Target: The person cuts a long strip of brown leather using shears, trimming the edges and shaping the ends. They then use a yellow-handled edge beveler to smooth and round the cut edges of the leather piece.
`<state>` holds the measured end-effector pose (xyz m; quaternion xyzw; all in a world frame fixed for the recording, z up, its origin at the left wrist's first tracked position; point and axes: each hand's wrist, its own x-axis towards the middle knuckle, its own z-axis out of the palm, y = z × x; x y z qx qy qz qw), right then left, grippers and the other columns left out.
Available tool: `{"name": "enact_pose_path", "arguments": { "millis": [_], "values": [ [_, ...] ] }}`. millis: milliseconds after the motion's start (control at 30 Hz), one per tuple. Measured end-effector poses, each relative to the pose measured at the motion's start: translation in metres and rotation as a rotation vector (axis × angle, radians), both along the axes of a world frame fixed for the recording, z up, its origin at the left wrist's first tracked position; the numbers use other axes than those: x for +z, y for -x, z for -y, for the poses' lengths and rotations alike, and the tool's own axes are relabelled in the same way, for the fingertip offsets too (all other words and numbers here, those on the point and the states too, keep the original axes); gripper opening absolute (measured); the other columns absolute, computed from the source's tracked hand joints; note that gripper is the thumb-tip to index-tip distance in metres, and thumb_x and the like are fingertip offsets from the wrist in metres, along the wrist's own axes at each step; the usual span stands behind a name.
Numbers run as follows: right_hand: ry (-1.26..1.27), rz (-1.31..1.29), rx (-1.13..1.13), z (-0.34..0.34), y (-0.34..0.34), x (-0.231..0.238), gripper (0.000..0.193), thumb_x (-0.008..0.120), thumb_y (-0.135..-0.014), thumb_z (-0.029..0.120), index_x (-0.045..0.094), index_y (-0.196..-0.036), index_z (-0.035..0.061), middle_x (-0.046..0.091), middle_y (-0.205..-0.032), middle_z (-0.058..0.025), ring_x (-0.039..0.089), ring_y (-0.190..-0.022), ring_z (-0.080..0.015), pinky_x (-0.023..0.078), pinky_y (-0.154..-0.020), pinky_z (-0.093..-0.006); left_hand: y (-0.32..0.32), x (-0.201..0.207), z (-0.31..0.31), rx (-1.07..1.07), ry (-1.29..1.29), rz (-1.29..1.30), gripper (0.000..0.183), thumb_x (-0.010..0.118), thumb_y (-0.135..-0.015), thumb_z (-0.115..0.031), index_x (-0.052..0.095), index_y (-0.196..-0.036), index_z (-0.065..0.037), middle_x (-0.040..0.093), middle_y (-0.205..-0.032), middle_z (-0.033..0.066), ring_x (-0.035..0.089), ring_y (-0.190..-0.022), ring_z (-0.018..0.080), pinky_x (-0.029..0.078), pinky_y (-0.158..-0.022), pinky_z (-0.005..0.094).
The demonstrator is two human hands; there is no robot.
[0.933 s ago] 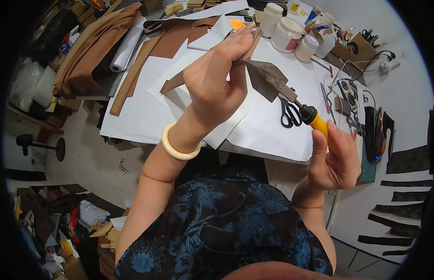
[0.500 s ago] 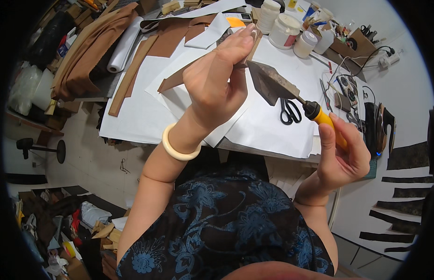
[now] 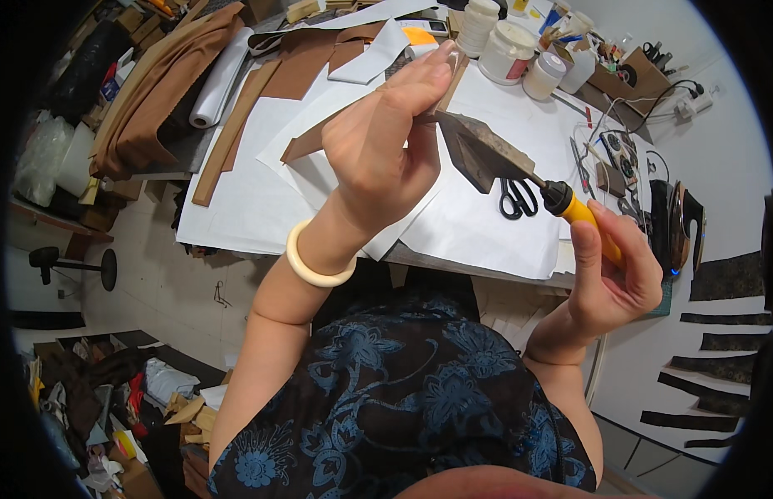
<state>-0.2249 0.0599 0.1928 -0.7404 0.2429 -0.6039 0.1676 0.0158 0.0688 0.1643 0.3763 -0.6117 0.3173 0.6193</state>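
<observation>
The left hand (image 3: 382,145) has its fingers bent around a brown strip (image 3: 301,148), holding it up over the table (image 3: 436,259). That hand covers the strip's middle. One end pokes out on the left. More brown shows past the fingertips, but I cannot tell if it is the same piece.

The right hand (image 3: 615,274) grips a tool (image 3: 486,150) by its yellow handle (image 3: 579,214); the handle's back end is hidden in the fingers. The tool's wide metal head sits between the two hands, its tip right beside the left one. I cannot tell if it touches the strip.

Black scissors (image 3: 518,200) lie lower down, with their blades hidden behind the metal head. White paper (image 3: 494,237) spreads from there to the table's near edge, so there is room on that side. White jars (image 3: 508,54) stand on the far side, past the tool. On the right wall, the dark rim cuts off some black strips (image 3: 730,281).
</observation>
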Motion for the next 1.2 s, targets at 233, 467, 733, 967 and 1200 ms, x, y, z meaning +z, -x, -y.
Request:
{"name": "enact_pose_path", "arguments": {
  "millis": [233,467,733,967,1200],
  "values": [
    [-0.044,-0.048,-0.01,-0.002,0.004,0.003,0.023,0.086,-0.078,-0.001,0.075,-0.098,-0.0053,0.073,-0.081,-0.012,0.066,-0.071,-0.0132,0.052,-0.066,-0.0213,0.001,-0.003,-0.002,-0.019,-0.025,-0.014,0.045,0.057,-0.066,0.022,0.065,-0.107,0.006,0.075,-0.108,0.0222,0.077,-0.095,0.032,0.061,-0.072,0.0312],
    [-0.11,0.241,-0.062,0.012,0.005,-0.017,0.032,0.08,-0.092,0.019,0.072,-0.109,-0.0075,0.071,-0.094,-0.0078,0.06,-0.077,-0.0082,0.047,-0.072,-0.0186,-0.001,-0.013,0.006,-0.084,0.021,-0.217,0.024,0.074,-0.089,0.002,0.064,-0.111,0.006,0.075,-0.103,0.0189,0.077,-0.092,0.0246,0.061,-0.075,0.0271],
    [-0.432,0.487,0.438,0.066,-0.012,-0.022,0.036,0.046,-0.111,0.035,0.056,-0.108,0.0001,0.046,-0.07,0.0006,0.036,-0.059,-0.004,0.025,-0.052,-0.0201,-0.081,0.065,0.013,0.041,0.178,0.096,0.019,0.075,-0.092,-0.007,0.063,-0.105,0.001,0.076,-0.081,0.0102,0.075,-0.068,0.0175,0.056,-0.058,0.0221],
    [-0.824,0.239,0.764,0.09,-0.007,-0.026,0.035,0.052,-0.108,0.029,0.062,-0.105,-0.0038,0.045,-0.064,0.0041,0.034,-0.054,-0.0017,0.023,-0.049,-0.0182,-0.051,0.103,-0.024,-0.234,-0.531,0.08,0.02,0.077,-0.09,-0.01,0.065,-0.102,0.0,0.07,-0.077,0.0057,0.066,-0.066,0.012,0.05,-0.059,0.023],
    [-1.093,0.142,1.19,0.098,-0.027,-0.054,0.048,0.045,-0.11,0.034,0.064,-0.112,-0.0092,0.043,-0.056,0.0031,0.028,-0.043,-0.0019,0.022,-0.042,-0.019,-0.047,0.077,-0.036,-0.527,-0.818,-0.229,0.028,0.075,-0.094,-0.025,0.066,-0.095,0.001,0.057,-0.072,-0.0012,0.049,-0.066,0.005,0.04,-0.058,0.0221]
  ]
}}
